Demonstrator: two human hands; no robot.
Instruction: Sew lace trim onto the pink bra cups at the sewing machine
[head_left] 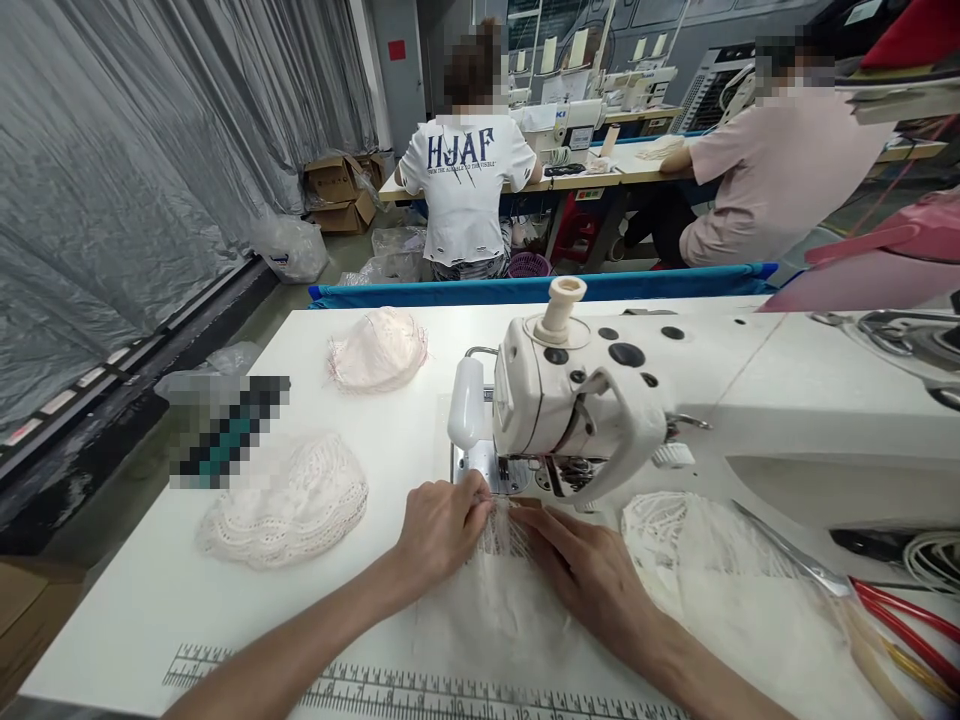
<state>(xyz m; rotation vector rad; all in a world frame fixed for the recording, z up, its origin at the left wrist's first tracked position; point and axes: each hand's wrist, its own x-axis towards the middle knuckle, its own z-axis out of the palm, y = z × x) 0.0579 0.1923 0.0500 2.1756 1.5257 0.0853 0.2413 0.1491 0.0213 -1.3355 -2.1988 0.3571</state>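
A white sewing machine (570, 390) has its needle area just beyond my hands. In front of it a sheer white lace fabric (502, 590) lies gathered on the table. My left hand (444, 520) is closed, thumb and forefinger pinching the fabric's upper edge beside the metal plate. On the other side my right hand (589, 570) grips the same edge, its fingers close together and its thumb hidden. A small brown strip shows at the right fingertips. The needle tip and the seam itself cannot be made out.
White lace pieces (289, 505) and a pinkish lace piece (379, 350) lie left. More lace fabric (697, 540) lies right, under red-handled scissors (802, 555). A printed ruler (420, 695) runs along the front edge. Two people (465, 190) sit at machines beyond a blue cloth trough (450, 292).
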